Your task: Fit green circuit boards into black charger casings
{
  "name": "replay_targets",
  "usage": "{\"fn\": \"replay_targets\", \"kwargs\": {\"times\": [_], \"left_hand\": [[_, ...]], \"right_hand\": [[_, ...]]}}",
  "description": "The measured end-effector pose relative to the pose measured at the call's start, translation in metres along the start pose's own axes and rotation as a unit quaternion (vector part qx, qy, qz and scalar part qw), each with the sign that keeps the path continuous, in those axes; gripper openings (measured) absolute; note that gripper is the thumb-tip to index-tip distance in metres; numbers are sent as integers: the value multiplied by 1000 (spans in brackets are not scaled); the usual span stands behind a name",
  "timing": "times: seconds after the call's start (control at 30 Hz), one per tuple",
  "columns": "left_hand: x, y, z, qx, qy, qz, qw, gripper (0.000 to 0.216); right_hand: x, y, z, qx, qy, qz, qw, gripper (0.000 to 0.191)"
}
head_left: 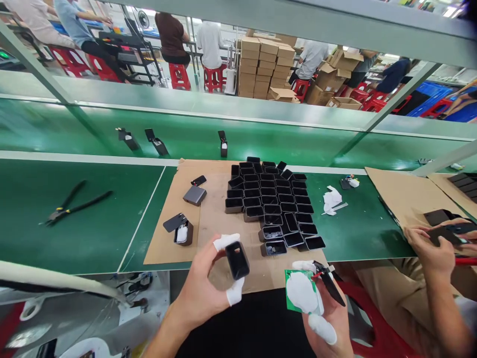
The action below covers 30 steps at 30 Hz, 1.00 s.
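My left hand (208,278), with white finger cots on thumb and forefinger, grips a small black open-topped housing (237,260), its opening turned toward me. In my right hand (328,318), also with white-covered fingertips, is a green circuit board (292,291) with a white pad on its face. Red wires run from the board to a black cover piece (329,283) resting along the same hand's fingers. Beyond both hands stands a cluster of black open housings (268,191) on cardboard. To the left sits a housing (183,233) with a white pad inside and its black lid tilted off.
Long-nosed pliers (67,204) lie on the green bench at left. A closed grey box (195,195) sits on the cardboard sheet (164,248). White paper scraps (332,200) are to the right. At far right a co-worker's hands (432,248) handle black parts.
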State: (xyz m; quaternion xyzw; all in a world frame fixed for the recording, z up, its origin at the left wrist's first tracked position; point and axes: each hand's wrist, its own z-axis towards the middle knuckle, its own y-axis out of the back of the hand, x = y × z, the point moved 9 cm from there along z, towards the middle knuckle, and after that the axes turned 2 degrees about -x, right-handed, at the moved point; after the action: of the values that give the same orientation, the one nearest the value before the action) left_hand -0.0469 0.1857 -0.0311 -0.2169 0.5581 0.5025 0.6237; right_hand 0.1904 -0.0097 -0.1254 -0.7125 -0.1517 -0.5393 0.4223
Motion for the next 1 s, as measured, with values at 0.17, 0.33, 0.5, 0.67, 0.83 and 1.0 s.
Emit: {"fn": "replay_targets", "kwargs": {"times": [0.17, 0.33, 0.5, 0.67, 0.83, 1.0], "left_hand": [[-21, 11, -17, 21, -23, 18, 999, 82], [-25, 9, -30, 20, -52, 72, 996, 91], [-31, 4, -32, 49, -50, 21, 997, 94], [-36, 2, -33, 53, -37, 13, 998, 93], [-39, 1, -37, 46, -35, 23, 998, 94], [-42, 0, -36, 43, -37, 29, 998, 92]], "right_hand": [[49, -78, 8, 101, 10, -35, 994, 81], [72, -127, 17, 151, -1, -8, 988, 88], [77, -132, 20, 156, -2, -3, 988, 95], [88, -144, 20, 167, 4, 3, 986, 84], [98, -148, 19, 170, 43, -49, 983, 76], [103, -149, 17, 192, 67, -65, 977, 71]]}}
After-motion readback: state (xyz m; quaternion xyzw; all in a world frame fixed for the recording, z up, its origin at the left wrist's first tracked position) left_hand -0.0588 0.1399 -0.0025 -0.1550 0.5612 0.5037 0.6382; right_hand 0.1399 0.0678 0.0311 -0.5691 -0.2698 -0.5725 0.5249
